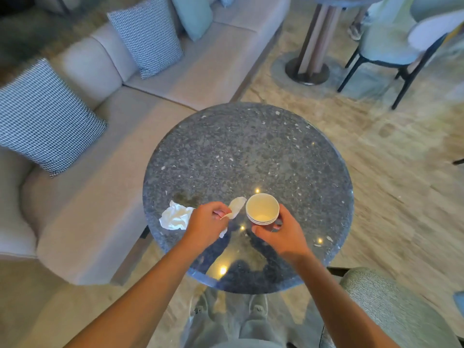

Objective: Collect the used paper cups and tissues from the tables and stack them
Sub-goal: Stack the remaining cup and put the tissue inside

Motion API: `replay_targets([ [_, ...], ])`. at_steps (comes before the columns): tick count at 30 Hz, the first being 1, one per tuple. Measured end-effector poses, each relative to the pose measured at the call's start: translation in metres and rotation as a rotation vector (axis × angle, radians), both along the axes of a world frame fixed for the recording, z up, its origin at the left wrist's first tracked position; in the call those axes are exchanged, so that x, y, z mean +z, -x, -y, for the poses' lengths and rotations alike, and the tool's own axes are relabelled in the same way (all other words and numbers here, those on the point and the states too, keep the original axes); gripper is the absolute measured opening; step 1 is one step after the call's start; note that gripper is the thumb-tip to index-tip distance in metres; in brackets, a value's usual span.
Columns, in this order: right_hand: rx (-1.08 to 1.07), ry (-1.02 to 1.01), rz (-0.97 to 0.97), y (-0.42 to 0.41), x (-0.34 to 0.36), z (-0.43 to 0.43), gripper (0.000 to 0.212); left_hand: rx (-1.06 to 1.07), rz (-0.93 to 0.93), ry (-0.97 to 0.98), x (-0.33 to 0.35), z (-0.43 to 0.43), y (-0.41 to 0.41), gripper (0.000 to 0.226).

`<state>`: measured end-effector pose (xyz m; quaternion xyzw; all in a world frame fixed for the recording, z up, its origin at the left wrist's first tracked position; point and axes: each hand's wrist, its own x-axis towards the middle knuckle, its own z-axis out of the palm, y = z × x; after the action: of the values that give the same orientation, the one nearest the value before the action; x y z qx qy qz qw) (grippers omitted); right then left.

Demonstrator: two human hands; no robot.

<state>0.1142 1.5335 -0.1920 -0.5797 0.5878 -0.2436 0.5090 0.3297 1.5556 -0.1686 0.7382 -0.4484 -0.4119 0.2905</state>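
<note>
A beige sofa [155, 101] with checked cushions [45, 119] runs along the left. At the near left edge of the round speckled surface [251, 151] is a crumpled tissue [175, 218], just beside the left hand [208, 222], whose fingers pinch a pale paper scrap [236, 207]. Next to it, the right hand [281, 234] curls round nested paper cups [262, 209], mouths upward.

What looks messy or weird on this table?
A crumpled tissue lies at the left edge of the table, by the left hand, which pinches another white scrap. A brownish smudge behind might be a spill; I cannot tell. The cups look neatly stacked.
</note>
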Motion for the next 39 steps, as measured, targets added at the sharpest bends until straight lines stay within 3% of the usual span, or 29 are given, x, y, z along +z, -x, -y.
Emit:
replay_targets([
  [5, 0.039, 0.085, 0.013, -0.028, 0.028, 0.013, 0.064, 0.096, -0.138, 0.126, 0.074, 0.008, -0.018, 0.014],
  [12, 0.17, 0.154, -0.025, -0.058, 0.065, 0.022, 0.057, 0.15, -0.169, 0.307, 0.13, 0.015, -0.031, 0.01],
  [21, 0.21, 0.223, 0.008, -0.084, 0.083, 0.013, 0.057, -0.077, 0.279, 0.361, 0.11, 0.005, -0.037, 0.012],
  [30, 0.206, 0.243, 0.008, -0.099, 0.086, 0.003, 0.057, -0.203, 0.262, 0.198, 0.102, -0.002, -0.053, 0.022],
  [35, 0.216, 0.216, 0.018, -0.106, 0.085, -0.002, 0.064, -0.113, 0.196, 0.368, 0.098, -0.013, -0.068, 0.013],
  [39, 0.21, 0.203, 0.016, -0.112, 0.083, -0.005, 0.073, -0.102, 0.198, 0.43, 0.1, -0.025, -0.087, 0.017],
])
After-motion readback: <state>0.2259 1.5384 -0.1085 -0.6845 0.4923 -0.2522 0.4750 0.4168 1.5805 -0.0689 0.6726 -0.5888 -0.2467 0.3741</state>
